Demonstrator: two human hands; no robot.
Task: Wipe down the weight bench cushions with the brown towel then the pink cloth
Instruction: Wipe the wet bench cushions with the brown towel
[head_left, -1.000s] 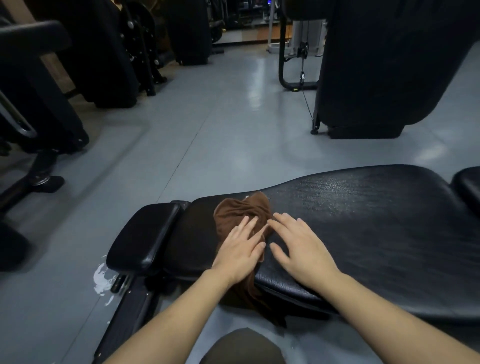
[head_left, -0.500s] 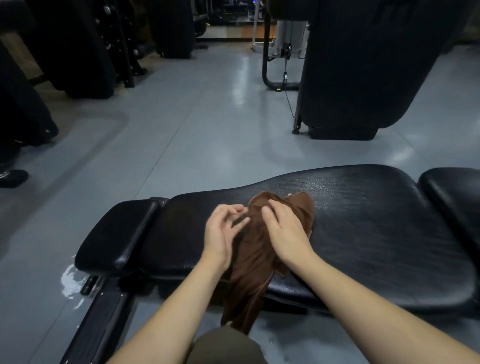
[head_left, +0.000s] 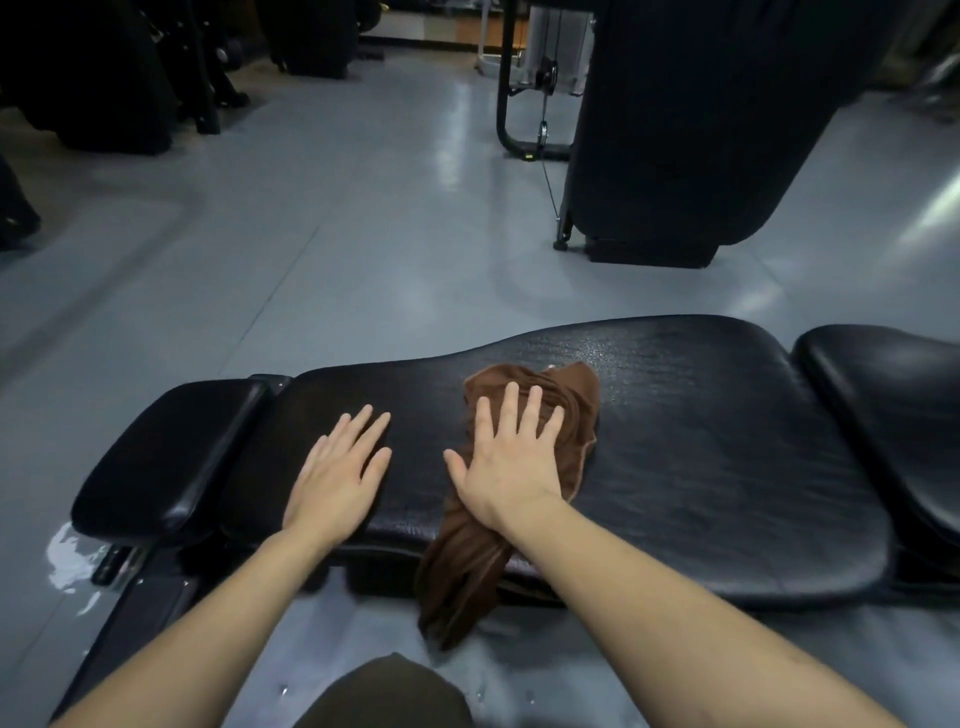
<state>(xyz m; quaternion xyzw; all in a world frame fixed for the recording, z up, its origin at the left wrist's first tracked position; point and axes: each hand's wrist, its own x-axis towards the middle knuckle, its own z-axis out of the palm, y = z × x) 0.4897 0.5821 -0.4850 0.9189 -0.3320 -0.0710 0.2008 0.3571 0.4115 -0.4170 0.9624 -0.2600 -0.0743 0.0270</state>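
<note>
The black weight bench lies across my view, with a long main cushion (head_left: 701, 441), a small pad (head_left: 166, 457) at its left end and a second cushion (head_left: 893, 410) at the right. The brown towel (head_left: 576, 400) lies bunched on the main cushion, and its tail hangs over the near edge. My right hand (head_left: 511, 457) presses flat on the towel with fingers spread. My left hand (head_left: 340, 467) rests flat on the bare cushion to the left of the towel. Fine wet droplets show on the cushion beyond the towel. No pink cloth is in view.
Grey gym floor (head_left: 337, 234) stretches beyond the bench. A large black covered machine (head_left: 701, 119) stands at the back right beside a cable frame (head_left: 519, 104). More dark machines (head_left: 104, 78) stand at the back left. A wet patch (head_left: 72, 561) shines on the floor under the bench's left end.
Both hands gathered the towel half a second ago. Now my left hand has let go and lies flat on the bare cushion, and my right hand has flattened on the towel further right.
</note>
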